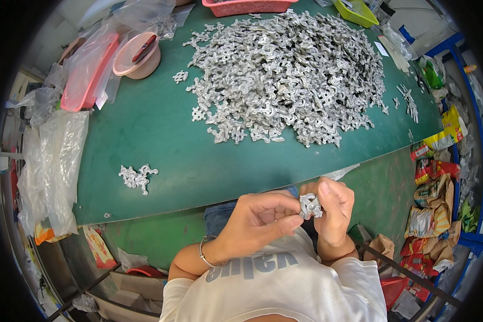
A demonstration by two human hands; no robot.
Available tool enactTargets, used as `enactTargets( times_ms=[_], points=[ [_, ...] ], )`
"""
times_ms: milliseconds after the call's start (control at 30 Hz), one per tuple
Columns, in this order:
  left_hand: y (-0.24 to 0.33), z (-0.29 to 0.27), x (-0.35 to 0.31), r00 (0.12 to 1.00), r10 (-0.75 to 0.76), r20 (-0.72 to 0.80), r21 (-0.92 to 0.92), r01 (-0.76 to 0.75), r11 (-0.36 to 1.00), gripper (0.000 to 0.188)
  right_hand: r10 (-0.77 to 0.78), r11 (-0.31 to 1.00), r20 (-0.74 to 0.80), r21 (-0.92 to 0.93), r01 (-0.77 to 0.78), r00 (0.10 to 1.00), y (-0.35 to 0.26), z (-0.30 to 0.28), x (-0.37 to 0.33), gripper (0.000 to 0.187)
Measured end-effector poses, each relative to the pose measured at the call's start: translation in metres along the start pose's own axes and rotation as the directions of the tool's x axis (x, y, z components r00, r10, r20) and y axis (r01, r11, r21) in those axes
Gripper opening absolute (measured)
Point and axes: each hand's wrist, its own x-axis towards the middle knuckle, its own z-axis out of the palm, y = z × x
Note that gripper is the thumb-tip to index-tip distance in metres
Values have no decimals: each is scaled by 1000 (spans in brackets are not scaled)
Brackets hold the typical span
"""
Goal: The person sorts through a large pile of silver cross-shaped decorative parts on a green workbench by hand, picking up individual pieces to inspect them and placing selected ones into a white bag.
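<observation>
Between my two hands, close to my chest, is a small silvery metal casting (309, 206) with curved, branching arms. My left hand (265, 214) pinches its left side with thumb and fingers. My right hand (333, 206) grips it from the right, the thumb pointing up beside it. Beyond my hands a big heap of similar metal castings (290, 75) covers the far middle of the green table (145, 123). A small cluster of castings (138, 177) lies apart at the table's near left.
A pink bowl (139, 63) with a red-handled tool (144, 48) stands at the far left, beside a pink tray (88, 75) and plastic bags (56, 155). At the back are a red basket (247, 6) and a yellow-green basket (357, 13). A blue rack (475, 96) with packages stands right.
</observation>
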Motion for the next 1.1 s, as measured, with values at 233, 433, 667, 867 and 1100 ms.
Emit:
enactTargets(
  times_ms=[233, 433, 667, 867, 1100],
  points=[
    [-2, -1, 0, 1000, -18, 0, -17, 18, 1000, 11, -51, 998, -24, -43, 50, 998, 2, 1, 0, 39],
    [-3, -2, 0, 1000, -13, 6, -28, 14, 1000, 11, -91, 993, -36, -82, 88, 995, 5, 0, -1, 36],
    [-5, -2, 1, 1000, 8, 3, -14, -8, 1000, 11, -171, 985, -26, -22, 170, 985, 11, -2, -1, 27],
    [-6, -2, -1, 997, 82, -1, 58, -81, 995, 10, -209, 978, -31, 7, 209, 977, 11, 2, -1, 29],
    [-4, -5, -2, 994, 103, 28, 77, -105, 991, 10, -231, 973, -28, 15, 232, 972, 12, 6, -2, 29]
  ],
)
